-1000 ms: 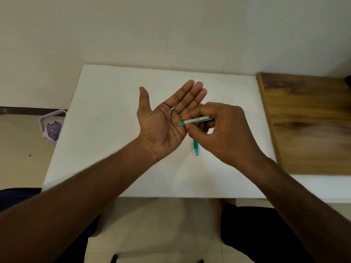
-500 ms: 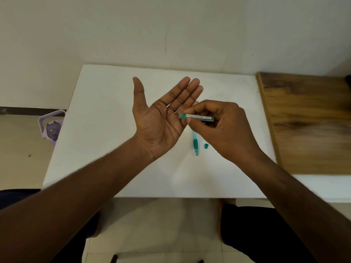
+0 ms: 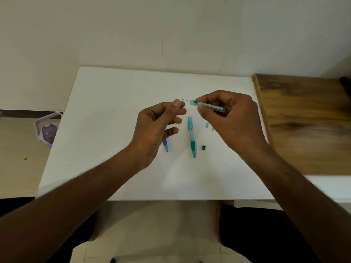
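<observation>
On the floor at the far left a purple container [image 3: 47, 130] is seen beside the white desk [image 3: 114, 111]. The left hand [image 3: 155, 128] is held above the middle of the desk, its forearm coming in from the near left and its back turned partly to the camera. Its fingers [image 3: 171, 130] are loosely curled and slightly spread, with the thumb raised toward the right. A blue pencil [image 3: 165, 145] lies on the desk, partly hidden under this hand.

A thin lead [image 3: 187, 100] is seen between the two hands. Its free tip ends just beside the left thumb, and contact cannot be made out. The lead sticks out of the green end of a clear lead case [image 3: 208, 106], which is held nearly level above the desk.

A green pencil [image 3: 191, 137] lies lengthwise on the desk between the hands. A small green cap [image 3: 204, 148] is seen just right of it, and a teal piece [image 3: 207, 124] farther back.

The case is pinched by the right hand [image 3: 233, 118] between thumb and forefinger, the other fingers [image 3: 202, 111] curled behind it. Its forearm enters from the near right. A wooden top [image 3: 307, 120] adjoins the desk at the right.
</observation>
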Demonstrator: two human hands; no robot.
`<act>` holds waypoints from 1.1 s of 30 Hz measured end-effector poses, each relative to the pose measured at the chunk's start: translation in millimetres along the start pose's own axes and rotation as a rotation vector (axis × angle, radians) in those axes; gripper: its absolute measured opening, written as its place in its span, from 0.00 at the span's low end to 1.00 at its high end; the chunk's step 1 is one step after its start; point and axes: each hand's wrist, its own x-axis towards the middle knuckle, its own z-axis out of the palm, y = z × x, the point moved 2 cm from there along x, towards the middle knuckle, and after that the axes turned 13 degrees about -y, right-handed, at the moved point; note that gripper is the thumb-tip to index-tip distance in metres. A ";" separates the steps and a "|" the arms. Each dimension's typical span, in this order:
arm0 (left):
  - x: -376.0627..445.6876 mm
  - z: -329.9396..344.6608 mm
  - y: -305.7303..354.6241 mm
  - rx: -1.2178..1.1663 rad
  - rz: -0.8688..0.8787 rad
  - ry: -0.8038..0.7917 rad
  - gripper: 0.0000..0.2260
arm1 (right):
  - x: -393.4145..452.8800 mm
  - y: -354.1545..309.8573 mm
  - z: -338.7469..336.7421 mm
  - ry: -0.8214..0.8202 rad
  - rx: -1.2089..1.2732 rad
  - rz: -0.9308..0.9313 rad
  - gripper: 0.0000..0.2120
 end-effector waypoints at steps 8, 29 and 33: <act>3.1 -2.0 1.0 0.072 0.045 0.026 0.04 | -1.5 1.3 4.2 -0.033 -0.023 0.004 0.04; 13.5 -38.6 26.9 0.530 0.201 0.188 0.04 | -13.1 51.5 -2.1 0.203 0.189 0.262 0.07; 13.5 -30.8 21.3 0.571 0.182 0.145 0.04 | -20.2 73.8 -8.5 0.085 -0.147 0.329 0.07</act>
